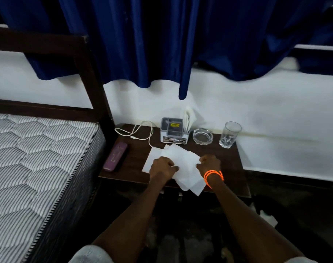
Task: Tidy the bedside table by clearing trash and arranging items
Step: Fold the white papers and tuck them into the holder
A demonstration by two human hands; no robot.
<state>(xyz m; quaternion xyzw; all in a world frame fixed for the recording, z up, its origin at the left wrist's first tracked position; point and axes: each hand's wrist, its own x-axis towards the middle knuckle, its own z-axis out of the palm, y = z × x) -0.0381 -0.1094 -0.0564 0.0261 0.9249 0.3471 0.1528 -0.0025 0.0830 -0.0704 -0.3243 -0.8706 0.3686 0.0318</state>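
Observation:
White tissue sheets (pixel 182 160) lie spread over the front middle of the dark wooden bedside table (pixel 230 164), partly hanging over its front edge. My left hand (pixel 162 167) grips their left side and my right hand (pixel 209 164), with orange bands on its wrist, grips their right side. At the back stand a grey organiser box (pixel 174 132) with folded napkins (pixel 188 118) in it, a glass ashtray (pixel 202 136) and a drinking glass (pixel 229 134). A white charging cable (pixel 141 132) lies at the back left, a purple case (pixel 116 156) on the left edge.
A bare quilted mattress (pixel 34 164) in a dark wooden bed frame (pixel 93 76) stands left of the table. Blue curtains (pixel 161 38) hang above against a white wall. The floor in front is dark, with a white scrap (pixel 270 219) at the right.

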